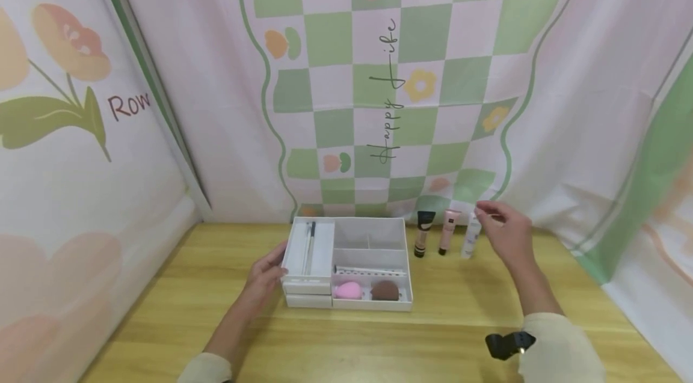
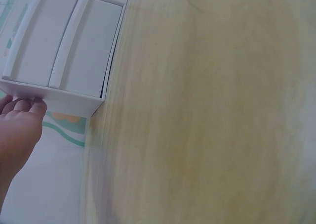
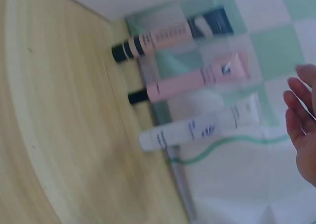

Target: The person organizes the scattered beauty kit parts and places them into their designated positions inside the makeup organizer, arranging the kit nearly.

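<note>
A white organizer box [image 1: 373,305] stands on the table, two small drawers [image 2: 89,41] in its front left. My left hand [image 1: 265,272] touches its left side, thumb by the front corner; in the left wrist view the left fingertips [image 2: 37,105] lie against the side wall. To the right of the box, three tubes stand upright on their caps: a beige one with a black end [image 3: 165,38], a pink one [image 3: 182,83] and a white one [image 3: 197,130]. Near the white tube's top is my right hand [image 1: 506,229], its fingers loosely bent; the right wrist view shows a gap between them.
In the box are slim brush-like sticks [image 1: 308,248], a patterned white strip [image 1: 370,271], a pink sponge [image 1: 348,290] and a brown sponge [image 1: 385,291]. A checkered curtain [image 1: 379,82] hangs close behind the box and tubes. More cloth [image 1: 81,190] borders the wooden table [image 1: 368,347] on both sides.
</note>
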Demonstrator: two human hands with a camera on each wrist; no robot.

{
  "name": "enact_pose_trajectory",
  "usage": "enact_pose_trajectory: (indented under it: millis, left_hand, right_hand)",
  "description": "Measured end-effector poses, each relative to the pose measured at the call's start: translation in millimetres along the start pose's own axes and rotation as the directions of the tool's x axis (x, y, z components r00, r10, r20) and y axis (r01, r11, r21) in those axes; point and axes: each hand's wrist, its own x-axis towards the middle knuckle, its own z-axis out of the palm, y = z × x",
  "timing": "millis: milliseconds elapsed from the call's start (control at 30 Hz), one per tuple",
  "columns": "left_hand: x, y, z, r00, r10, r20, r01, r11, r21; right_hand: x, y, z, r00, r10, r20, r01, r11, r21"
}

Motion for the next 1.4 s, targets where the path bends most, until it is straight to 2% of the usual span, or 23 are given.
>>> enact_pose_trajectory:
  millis: [67,167,367,600,733,833,1000,1167,1400]
  left_hand:
    - [-0.1,-0.3,0.0,1.0,0.002,-0.003,-0.002,1.0,0.0]
    - [0.0,-0.2,0.4,1.0,0.009,-0.003,-0.009,1.0,-0.003]
    - [0.6,-0.4,0.7,1.0,0.017,-0.005,-0.017,1.0,-0.01]
    - [1.5,-2.3,-0.1,1.0,0.022,0.002,-0.022,1.0,-0.011]
    - [2.4,-3.7,-0.5,1.0,0.021,0.001,-0.021,0.999,-0.028]
    - [2.4,-3.6,-0.8,1.0,0.024,0.004,-0.024,0.999,-0.03]
    - [1.9,-2.8,-1.9,0.999,0.035,0.019,-0.035,0.999,-0.022]
    - [2.0,-2.8,-3.1,0.999,0.034,0.033,-0.034,0.999,-0.016]
    - [2.3,-2.1,-2.7,1.0,0.016,0.013,-0.016,1.0,-0.009]
  right_hand:
    - [7,9,-5,0.996,0.078,-0.031,-0.077,0.997,0.028]
    - [14,22,-9,0.989,0.143,-0.028,-0.141,0.987,0.08]
    - [17,42,-9,0.977,0.194,0.091,-0.203,0.973,0.107]
    - [17,53,0,0.926,0.294,0.235,-0.322,0.942,0.092]
    - [17,58,5,0.908,0.288,0.305,-0.335,0.935,0.115]
    - [17,62,8,0.907,0.263,0.327,-0.333,0.926,0.178]
    - [18,62,13,0.917,0.236,0.322,-0.315,0.923,0.219]
    - [16,61,14,0.913,0.239,0.331,-0.321,0.921,0.221]
    - [16,64,11,0.917,0.242,0.316,-0.318,0.923,0.216]
